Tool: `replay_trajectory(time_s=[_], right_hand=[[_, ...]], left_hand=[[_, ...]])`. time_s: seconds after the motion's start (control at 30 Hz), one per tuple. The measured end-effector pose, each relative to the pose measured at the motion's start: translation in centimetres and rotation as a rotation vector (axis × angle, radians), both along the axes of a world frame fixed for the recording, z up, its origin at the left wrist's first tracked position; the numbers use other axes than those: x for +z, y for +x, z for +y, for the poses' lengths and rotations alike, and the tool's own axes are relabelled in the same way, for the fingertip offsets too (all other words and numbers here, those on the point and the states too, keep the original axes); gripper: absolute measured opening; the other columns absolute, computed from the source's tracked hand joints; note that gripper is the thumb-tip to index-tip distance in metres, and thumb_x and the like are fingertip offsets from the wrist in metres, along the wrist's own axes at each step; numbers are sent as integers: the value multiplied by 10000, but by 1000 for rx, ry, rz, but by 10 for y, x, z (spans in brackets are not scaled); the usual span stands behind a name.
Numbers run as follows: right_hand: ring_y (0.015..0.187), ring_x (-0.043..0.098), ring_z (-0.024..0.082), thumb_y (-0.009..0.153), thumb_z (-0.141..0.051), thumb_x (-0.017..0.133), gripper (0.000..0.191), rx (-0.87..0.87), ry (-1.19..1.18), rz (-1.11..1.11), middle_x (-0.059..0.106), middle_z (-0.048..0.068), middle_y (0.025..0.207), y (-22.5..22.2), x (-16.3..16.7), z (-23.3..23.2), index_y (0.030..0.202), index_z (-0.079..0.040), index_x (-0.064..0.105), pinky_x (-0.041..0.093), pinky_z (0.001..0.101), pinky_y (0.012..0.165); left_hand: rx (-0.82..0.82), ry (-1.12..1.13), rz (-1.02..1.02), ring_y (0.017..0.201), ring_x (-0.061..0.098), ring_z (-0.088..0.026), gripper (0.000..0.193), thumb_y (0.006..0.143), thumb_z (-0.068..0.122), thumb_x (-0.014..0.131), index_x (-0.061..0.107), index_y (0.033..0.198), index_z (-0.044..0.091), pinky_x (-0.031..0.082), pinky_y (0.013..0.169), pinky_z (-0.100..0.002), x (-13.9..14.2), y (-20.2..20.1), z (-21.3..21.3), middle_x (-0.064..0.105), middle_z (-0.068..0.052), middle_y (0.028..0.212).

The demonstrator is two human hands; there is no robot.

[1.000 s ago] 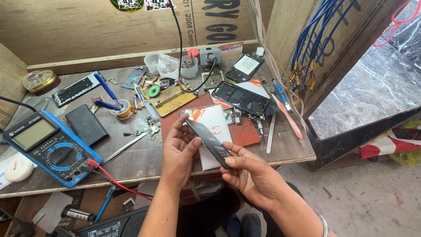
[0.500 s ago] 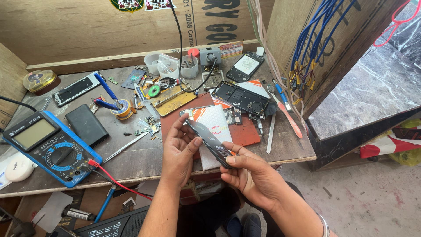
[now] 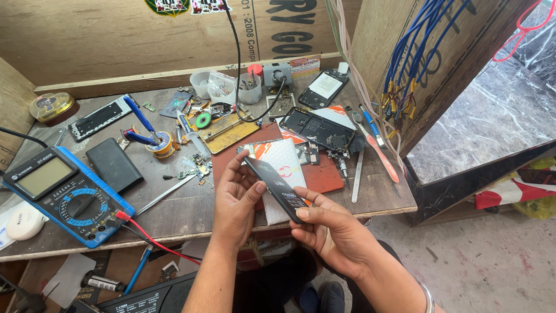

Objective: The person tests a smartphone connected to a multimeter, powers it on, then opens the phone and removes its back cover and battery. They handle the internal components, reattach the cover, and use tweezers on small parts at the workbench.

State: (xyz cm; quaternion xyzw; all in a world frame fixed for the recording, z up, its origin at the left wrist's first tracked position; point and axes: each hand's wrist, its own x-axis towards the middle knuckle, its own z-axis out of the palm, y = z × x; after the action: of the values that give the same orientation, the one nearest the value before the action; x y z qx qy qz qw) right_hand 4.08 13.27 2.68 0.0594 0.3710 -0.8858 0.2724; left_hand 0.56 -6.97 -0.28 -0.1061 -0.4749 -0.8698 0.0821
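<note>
Left hand (image 3: 234, 203) and right hand (image 3: 330, 229) raised together, fingers curled in a pinching grip.

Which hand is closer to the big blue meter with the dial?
Left. The left hand holds the dark flat part just right of the blue meter; the right hand holds its other end, farther right.
</note>
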Motion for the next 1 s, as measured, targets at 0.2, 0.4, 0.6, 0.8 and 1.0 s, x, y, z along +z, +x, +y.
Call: replay_trajectory(time_s=[0.2, 0.4, 0.6, 0.8, 1.0], right_hand=[[818, 704, 133, 824, -75, 737, 721, -2, 16, 7, 658, 77, 961, 1, 3, -1, 1470, -7, 424, 609, 279, 756], [826, 710, 137, 812, -84, 735, 734, 10, 48, 38, 668, 71, 955, 3, 9, -1, 1470, -19, 417, 620, 296, 776], [843, 705, 150, 810, -90, 735, 751, 3, 98, 87, 665, 89, 1005, 3, 14, -4, 1471, -25, 387, 623, 307, 773], [854, 711, 166, 810, -117, 731, 753, -1, 90, 98, 647, 111, 1040, 3, 16, -4, 1470, -26, 380, 630, 321, 773], [868, 709, 166, 812, -100, 730, 749, -2, 96, 125, 642, 99, 1071, 5, 11, -7, 1465, -44, 368, 628, 330, 776]], left_hand=[[-1, -2, 5, 1170, 593, -180, 726, 866, 11, 759, 412, 1503, 22, 497, 1044, -336, -1, 0, 0, 582, -87, 1272], [-30, 12, 24, 1198, 586, -197, 759, 877, 8, 757, 394, 1544, -2, 483, 1070, -350, -1, 1, 0, 578, -101, 1282], [-51, -1, 36, 1262, 569, -216, 776, 888, 17, 729, 355, 1567, -11, 463, 1112, -371, 3, 2, -1, 568, -120, 1350], [-62, 3, 37, 1293, 549, -219, 794, 884, 13, 720, 334, 1577, -8, 449, 1125, -376, 6, 3, -1, 553, -126, 1390], [-70, 6, 44, 1302, 540, -226, 797, 889, 12, 704, 319, 1587, -8, 437, 1136, -387, 4, 5, -2, 540, -137, 1410]])
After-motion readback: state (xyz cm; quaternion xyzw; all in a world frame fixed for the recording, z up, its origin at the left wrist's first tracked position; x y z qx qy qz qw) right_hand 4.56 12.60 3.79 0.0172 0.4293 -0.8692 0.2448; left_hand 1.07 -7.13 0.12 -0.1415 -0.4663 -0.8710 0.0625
